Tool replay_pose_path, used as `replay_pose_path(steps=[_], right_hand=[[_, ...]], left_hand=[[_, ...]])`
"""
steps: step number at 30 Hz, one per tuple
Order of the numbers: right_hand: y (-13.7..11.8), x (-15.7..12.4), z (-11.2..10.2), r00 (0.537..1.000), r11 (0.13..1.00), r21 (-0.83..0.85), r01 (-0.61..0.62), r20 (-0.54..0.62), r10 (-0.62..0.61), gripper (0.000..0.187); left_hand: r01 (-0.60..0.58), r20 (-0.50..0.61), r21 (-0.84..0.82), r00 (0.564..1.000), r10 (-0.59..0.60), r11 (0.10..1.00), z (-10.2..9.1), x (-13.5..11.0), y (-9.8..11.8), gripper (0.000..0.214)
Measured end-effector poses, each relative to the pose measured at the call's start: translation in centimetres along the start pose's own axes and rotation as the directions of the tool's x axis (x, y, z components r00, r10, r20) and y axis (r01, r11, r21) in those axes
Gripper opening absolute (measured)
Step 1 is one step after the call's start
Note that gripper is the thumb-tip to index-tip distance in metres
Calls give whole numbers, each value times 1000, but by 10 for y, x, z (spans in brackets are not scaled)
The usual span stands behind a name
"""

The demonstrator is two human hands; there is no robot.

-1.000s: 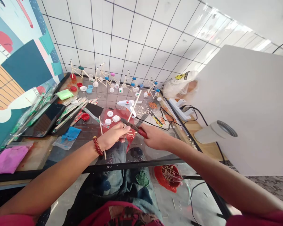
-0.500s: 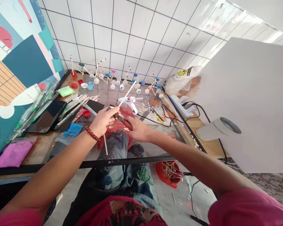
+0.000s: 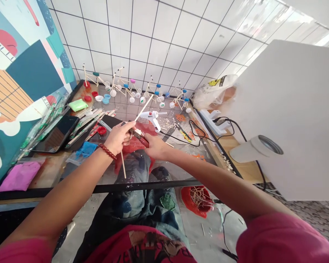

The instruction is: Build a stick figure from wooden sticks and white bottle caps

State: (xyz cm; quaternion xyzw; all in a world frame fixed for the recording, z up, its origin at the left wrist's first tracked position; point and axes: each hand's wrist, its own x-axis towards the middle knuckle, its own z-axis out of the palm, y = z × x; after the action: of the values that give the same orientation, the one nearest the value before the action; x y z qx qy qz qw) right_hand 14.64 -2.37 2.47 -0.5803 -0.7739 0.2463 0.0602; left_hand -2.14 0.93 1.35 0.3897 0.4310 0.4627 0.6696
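Observation:
My left hand (image 3: 118,137), with a red bead bracelet on the wrist, is closed on thin wooden sticks (image 3: 122,164); one points up and away, another hangs down toward me. My right hand (image 3: 155,146) grips red-handled cutting pliers (image 3: 140,136) whose jaws meet the sticks at my left fingers. Both hands hover over the glass table (image 3: 159,171). A white glue gun (image 3: 152,117) lies just beyond them.
Stick-and-bottle-cap models (image 3: 131,91) line the tiled back wall. Packs of sticks, a dark tablet (image 3: 56,133), loose caps and green, blue and pink clay sit on the left. A power strip (image 3: 212,120), cables and a white lamp (image 3: 256,149) are on the right. A red bin (image 3: 196,199) sits below.
Both hands have moved a little away from me and left, staying together. The long stick now points more steeply toward the back wall. The view has shifted slightly.

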Motion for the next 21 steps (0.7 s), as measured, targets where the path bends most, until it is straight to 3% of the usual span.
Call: replay_pose_path(steps=[13,18,21], right_hand=[[10,7,8,998,999,-48,21,-49,-24,32],[1,8,-5,1000,994,-108,-17,-26,15,24],[-5,6,-17,999,991,-124,-46,-4,46,23]], left_hand=[[-13,-7,2,1000,13,1000,2,1,-2,29],[-46,-39,38,998,47,998,-1,2,3,31],[-70,33,80,997,67,994,-2,2,7,37]])
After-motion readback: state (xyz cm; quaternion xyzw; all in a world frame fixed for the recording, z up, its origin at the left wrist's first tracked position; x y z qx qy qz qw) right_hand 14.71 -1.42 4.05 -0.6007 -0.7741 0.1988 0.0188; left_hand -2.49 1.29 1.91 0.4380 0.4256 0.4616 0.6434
